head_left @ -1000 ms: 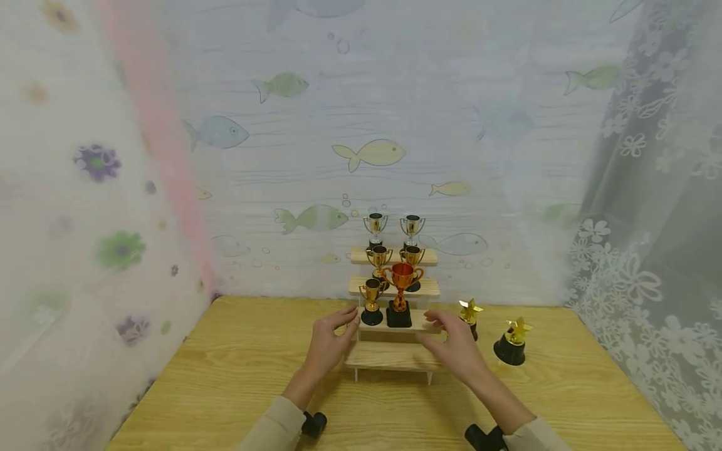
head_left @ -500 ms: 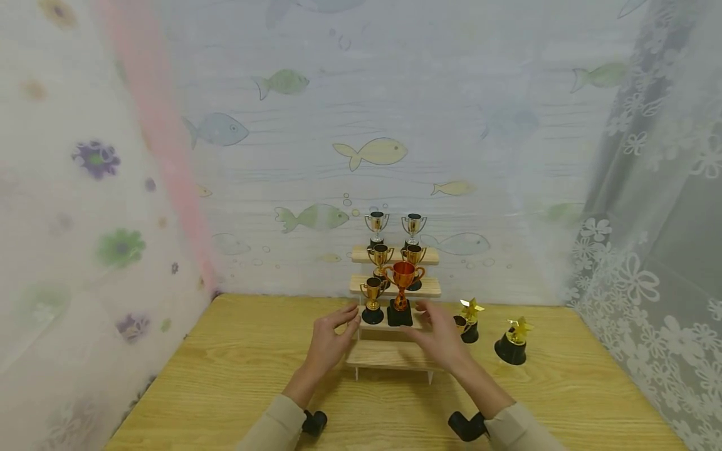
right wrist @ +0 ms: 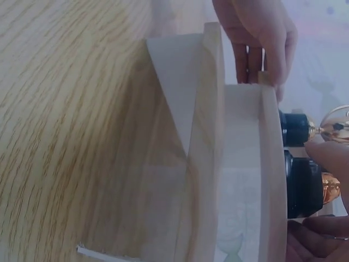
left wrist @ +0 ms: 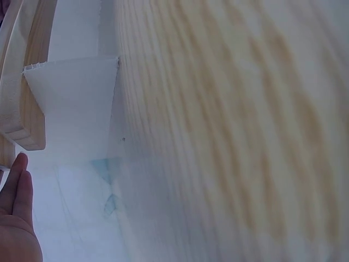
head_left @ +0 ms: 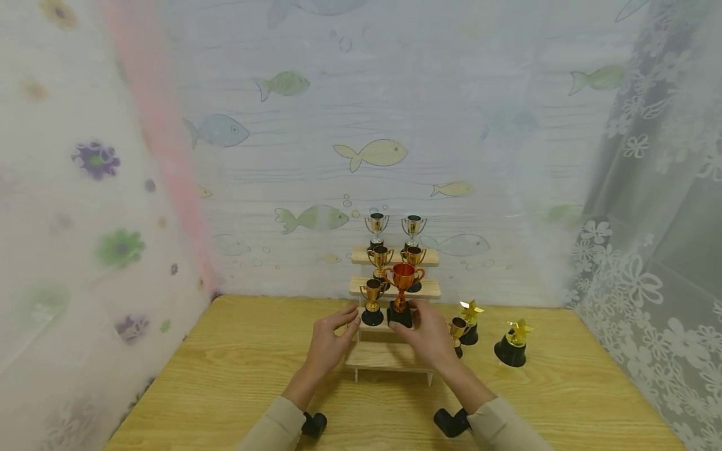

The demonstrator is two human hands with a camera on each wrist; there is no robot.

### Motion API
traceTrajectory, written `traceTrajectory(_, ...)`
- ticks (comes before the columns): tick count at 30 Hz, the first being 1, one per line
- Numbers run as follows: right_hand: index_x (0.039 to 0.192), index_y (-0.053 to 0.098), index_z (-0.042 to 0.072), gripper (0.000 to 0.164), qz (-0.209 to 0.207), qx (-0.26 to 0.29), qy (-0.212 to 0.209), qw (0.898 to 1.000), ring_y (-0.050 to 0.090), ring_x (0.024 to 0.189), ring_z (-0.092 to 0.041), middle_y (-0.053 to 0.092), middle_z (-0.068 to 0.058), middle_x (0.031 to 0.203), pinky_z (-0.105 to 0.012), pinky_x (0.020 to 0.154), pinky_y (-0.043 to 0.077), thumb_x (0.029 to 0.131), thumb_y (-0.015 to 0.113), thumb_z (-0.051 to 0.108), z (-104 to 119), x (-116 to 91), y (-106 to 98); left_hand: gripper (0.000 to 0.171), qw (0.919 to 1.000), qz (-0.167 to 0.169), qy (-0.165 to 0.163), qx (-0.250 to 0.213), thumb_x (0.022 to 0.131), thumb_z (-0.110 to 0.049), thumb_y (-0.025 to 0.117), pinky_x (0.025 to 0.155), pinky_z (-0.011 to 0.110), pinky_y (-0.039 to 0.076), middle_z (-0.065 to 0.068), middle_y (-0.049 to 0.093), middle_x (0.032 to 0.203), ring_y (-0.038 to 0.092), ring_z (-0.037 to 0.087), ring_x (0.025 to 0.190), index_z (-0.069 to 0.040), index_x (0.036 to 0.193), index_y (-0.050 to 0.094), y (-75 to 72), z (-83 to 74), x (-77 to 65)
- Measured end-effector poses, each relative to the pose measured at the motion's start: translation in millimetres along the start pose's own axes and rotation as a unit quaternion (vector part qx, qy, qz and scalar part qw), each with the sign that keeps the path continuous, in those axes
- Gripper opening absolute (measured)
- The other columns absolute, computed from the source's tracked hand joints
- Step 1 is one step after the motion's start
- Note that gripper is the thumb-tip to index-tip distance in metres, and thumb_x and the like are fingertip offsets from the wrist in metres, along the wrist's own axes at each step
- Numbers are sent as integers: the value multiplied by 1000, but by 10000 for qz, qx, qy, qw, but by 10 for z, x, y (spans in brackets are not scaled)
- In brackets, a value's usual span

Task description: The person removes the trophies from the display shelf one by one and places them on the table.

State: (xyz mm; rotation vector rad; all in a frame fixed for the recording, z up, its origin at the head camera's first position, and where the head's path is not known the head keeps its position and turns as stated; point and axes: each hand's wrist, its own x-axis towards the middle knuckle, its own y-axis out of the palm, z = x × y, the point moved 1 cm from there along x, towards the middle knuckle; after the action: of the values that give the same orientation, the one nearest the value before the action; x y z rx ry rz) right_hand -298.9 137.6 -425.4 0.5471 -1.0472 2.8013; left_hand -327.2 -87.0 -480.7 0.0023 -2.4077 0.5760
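Observation:
In the head view, a tiered wooden display stand [head_left: 389, 356] holds several small trophy cups. My right hand [head_left: 427, 335] pinches the black base of a copper-coloured trophy [head_left: 403, 275], which stands upright on the second tier from the bottom. Its black base [right wrist: 305, 188] and part of my right hand [right wrist: 330, 240] show in the right wrist view. Just left of it stands a smaller gold trophy cup [head_left: 373, 294]. My left hand [head_left: 329, 338] holds the left end of that same tier between thumb and fingers. Fingers of the left hand [left wrist: 19, 234] appear low in the left wrist view.
Right of the stand, another gold cup [head_left: 458, 329] stands beside a star trophy [head_left: 470, 336]. A second star trophy [head_left: 510, 354] sits farther right on the wooden table [head_left: 237, 376]. Two gold cups [head_left: 380, 255] occupy the third tier and two silver-stemmed cups [head_left: 413, 225] the top one. A patterned curtain hangs behind.
My right hand has moved left from the tier's right end to the copper-coloured trophy and taken hold of its base. The gold cup on the table is now uncovered. The left hand stays put.

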Motion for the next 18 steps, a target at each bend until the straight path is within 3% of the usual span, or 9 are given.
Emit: traceTrajectory(18, 132, 66, 4, 55, -267, -30, 54, 9996, 67, 105, -31, 71, -13, 116, -49, 86, 57, 85, 86, 26, -19, 60, 72, 31, 9997, 68, -215, -7, 102, -18, 67, 98, 48, 55, 7, 65, 136, 62, 29, 127, -1, 126, 72, -26, -50, -13)
